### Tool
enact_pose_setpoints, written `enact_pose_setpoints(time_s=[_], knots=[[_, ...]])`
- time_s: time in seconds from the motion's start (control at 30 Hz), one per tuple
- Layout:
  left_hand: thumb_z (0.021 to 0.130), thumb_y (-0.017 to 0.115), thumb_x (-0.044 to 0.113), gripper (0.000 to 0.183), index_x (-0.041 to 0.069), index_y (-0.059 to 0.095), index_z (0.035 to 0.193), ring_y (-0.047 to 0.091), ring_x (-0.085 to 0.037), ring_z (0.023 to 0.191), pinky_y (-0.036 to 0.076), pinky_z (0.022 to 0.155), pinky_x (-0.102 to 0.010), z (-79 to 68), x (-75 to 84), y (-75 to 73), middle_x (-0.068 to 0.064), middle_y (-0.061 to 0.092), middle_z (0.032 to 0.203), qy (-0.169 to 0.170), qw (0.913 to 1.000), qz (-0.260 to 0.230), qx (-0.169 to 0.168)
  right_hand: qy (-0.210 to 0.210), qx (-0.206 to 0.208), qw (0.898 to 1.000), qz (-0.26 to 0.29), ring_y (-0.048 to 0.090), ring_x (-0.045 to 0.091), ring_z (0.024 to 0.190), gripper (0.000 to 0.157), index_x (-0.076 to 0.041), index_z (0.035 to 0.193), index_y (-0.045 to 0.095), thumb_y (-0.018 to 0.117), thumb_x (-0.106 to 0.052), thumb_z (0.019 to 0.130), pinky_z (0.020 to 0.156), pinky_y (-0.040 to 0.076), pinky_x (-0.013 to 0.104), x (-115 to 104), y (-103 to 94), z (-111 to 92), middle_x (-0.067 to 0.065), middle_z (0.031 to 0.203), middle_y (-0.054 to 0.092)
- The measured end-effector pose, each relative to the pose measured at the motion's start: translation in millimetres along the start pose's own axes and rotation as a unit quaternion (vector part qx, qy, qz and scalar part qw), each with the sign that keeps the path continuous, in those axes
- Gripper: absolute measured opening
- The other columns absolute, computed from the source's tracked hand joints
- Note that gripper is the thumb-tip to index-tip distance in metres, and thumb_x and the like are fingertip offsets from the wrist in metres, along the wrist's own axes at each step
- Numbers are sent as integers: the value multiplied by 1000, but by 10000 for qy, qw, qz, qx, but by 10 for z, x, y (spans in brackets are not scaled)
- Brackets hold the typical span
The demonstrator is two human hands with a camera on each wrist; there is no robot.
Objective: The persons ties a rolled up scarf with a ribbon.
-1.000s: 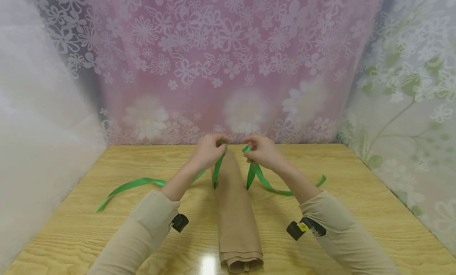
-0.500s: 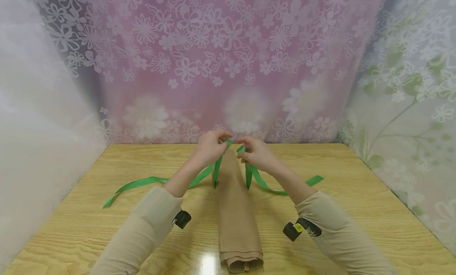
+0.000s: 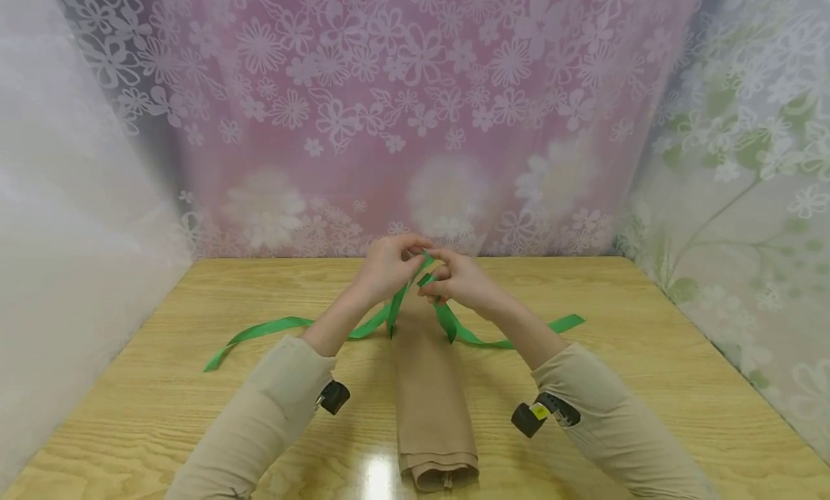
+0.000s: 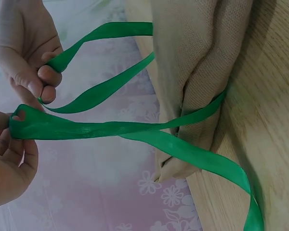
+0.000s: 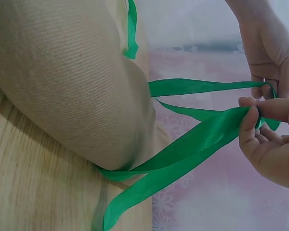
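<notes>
A brown cloth roll (image 3: 433,399) lies lengthwise on the table, its layered end toward me. Near its far end a green ribbon (image 4: 86,130) comes up from both sides of the roll. My left hand (image 3: 390,271) pinches a folded loop of the ribbon above the roll. Close beside it, my right hand (image 3: 463,285) pinches the other loop between thumb and fingers. In the right wrist view the two hands (image 5: 274,144) overlap, and the ribbon runs taut from them down to the cloth. Loose ribbon ends trail out on both sides.
The wooden table (image 3: 162,428) has its far edge just beyond the hands. A pink flowered curtain (image 3: 363,125) hangs behind, with pale sheets at left and right. Black camera straps sit on both sleeves (image 3: 272,392).
Both hands have come together over the roll, the right moving left and the left slightly right, each with its ribbon loop. The ribbon's loose ends have been drawn inward. The roll stays put.
</notes>
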State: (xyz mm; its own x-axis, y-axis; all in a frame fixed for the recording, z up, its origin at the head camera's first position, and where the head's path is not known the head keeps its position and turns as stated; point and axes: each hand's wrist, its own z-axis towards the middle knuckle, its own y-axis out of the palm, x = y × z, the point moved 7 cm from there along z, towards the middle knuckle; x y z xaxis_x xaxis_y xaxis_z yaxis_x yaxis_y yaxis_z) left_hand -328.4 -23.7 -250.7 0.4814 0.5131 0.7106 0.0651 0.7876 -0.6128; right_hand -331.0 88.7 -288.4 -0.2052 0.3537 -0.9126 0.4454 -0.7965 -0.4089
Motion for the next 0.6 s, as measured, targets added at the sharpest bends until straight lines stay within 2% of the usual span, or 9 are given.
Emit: enact_pose_setpoints(time_s=[0.07,0.2,0.33,0.43,0.5,0.6], knots=[[91,56,9,25,11,65,114,55,-17,63,32,43,-23,-3,-8,17,-4,66,101,21,9999,-123,-26,52,-36,9995,315,61,22,71,72,-3,146,18,60,-5,88,72,51,34,23,14,-1,10,86,67],[91,59,12,22,12,67,111,60,-15,69,38,48,-24,-7,-33,60,-4,66,103,74,9992,-365,-125,72,-3,9972,738,59,19,69,66,-6,144,27,61,-5,88,72,49,34,61,29,4,9,84,67],[91,60,12,22,12,67,112,64,-16,80,47,58,-27,-24,-74,86,-4,67,105,-34,9987,-498,-109,-48,193,9978,628,58,18,71,46,-1,131,45,61,-6,88,71,48,34,65,18,16,10,85,65],[91,60,12,24,12,66,114,64,-16,88,51,67,-27,-45,-121,102,-3,68,103,-229,9981,-566,-17,-122,434,9982,387,60,19,74,36,2,124,51,59,-4,89,69,49,33,62,-3,24,11,87,65],[90,60,12,26,11,66,116,65,-17,91,50,64,-25,-56,-148,114,-3,68,101,-316,9974,-651,54,-119,576,9978,307,61,20,75,36,2,124,51,57,-2,89,69,50,34,66,-12,28,13,88,65],[90,60,11,29,10,64,119,66,-17,89,40,50,-22,-72,-173,127,-5,69,99,-386,9963,-741,190,-81,754,9967,280,62,19,75,42,3,128,47,57,0,88,71,51,36,78,-18,31,15,93,64]])
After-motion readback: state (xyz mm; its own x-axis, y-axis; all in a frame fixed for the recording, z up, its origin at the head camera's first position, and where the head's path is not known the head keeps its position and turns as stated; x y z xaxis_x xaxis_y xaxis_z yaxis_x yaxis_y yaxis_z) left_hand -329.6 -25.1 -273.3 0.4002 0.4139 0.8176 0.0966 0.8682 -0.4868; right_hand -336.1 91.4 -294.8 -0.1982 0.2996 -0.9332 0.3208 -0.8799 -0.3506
